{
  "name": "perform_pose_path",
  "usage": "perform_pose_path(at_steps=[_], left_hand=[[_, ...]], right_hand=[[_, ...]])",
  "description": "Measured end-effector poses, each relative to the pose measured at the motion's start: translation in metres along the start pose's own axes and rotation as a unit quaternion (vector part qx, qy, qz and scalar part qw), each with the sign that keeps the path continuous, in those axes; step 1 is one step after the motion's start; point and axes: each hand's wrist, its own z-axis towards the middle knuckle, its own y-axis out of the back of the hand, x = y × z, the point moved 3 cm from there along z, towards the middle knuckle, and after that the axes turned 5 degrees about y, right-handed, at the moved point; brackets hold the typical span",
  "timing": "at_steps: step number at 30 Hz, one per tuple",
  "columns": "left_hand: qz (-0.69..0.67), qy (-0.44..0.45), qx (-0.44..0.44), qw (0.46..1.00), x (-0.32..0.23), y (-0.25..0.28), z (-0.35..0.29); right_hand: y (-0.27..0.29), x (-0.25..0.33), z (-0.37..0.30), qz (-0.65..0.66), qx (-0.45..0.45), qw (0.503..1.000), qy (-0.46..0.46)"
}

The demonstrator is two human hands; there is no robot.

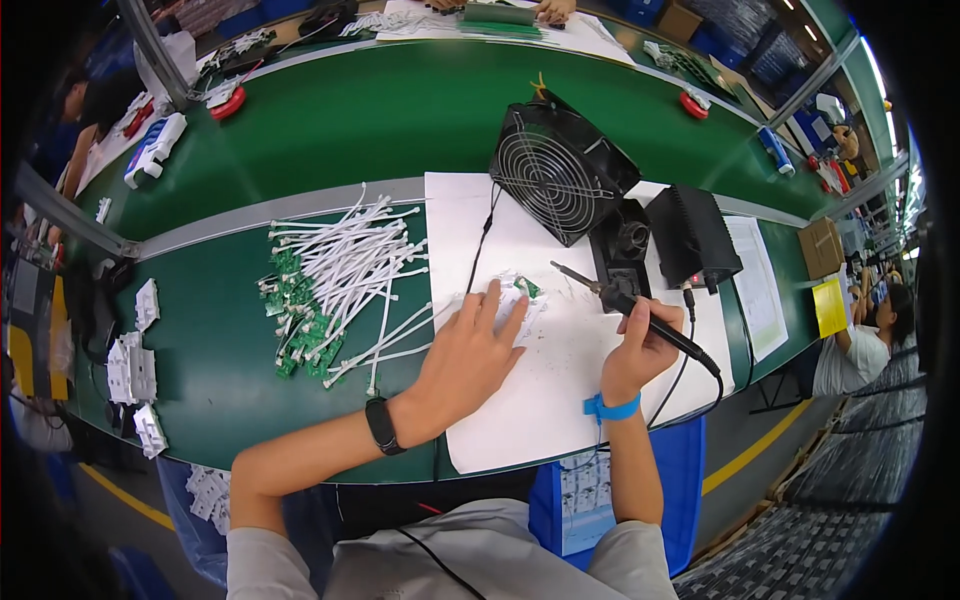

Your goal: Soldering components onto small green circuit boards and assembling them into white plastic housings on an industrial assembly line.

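My right hand (pixel 643 350) is closed round the dark handle of a soldering iron (pixel 655 325). Its thin metal tip points up and left, over the white sheet (pixel 500 420) and apart from the workpiece. My left hand (pixel 470 350) lies with fingers stretched and spread, fingertips resting on a small white plastic part (pixel 512 300). A small green circuit board (pixel 528 287) shows at that part's edge; the fingers hide some of it. Left of this hand is a heap of white cables (pixel 350 250) with green circuit boards (pixel 310 335) at their ends.
Behind the sheet stand a black fan (pixel 555 170), a soldering iron stand (pixel 622 250) and a black box (pixel 695 238) with a cord. White plastic housings (pixel 132 368) line the left edge. A blue bin (pixel 685 480) is below the table. Other people work across and at right.
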Motion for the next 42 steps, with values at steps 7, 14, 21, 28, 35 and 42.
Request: perform_pose_path(at_steps=[7, 14, 21, 28, 35, 42], left_hand=[[-0.031, -0.032, 0.038, 0.998, 0.012, -0.01, -0.012], [0.007, -0.04, -0.02, 0.999, 0.008, -0.014, -0.015], [0.011, -0.037, -0.02, 0.999, 0.008, -0.015, -0.014], [0.029, -0.034, -0.019, 0.999, 0.007, -0.016, -0.013], [0.029, -0.035, -0.022, 0.999, 0.008, -0.015, -0.012], [0.03, -0.035, -0.018, 0.999, 0.008, -0.016, -0.013]], right_hand=[[-0.005, 0.006, 0.005, -0.036, -0.015, 0.998, 0.052], [-0.001, 0.002, -0.002, 0.008, 0.04, 0.999, 0.01], [-0.007, 0.002, -0.015, -0.013, 0.129, 0.992, 0.001], [-0.011, -0.001, -0.017, -0.02, 0.147, 0.989, 0.004], [-0.013, -0.001, -0.018, -0.02, 0.158, 0.987, -0.004], [-0.014, 0.002, -0.019, -0.043, 0.183, 0.982, 0.014]])
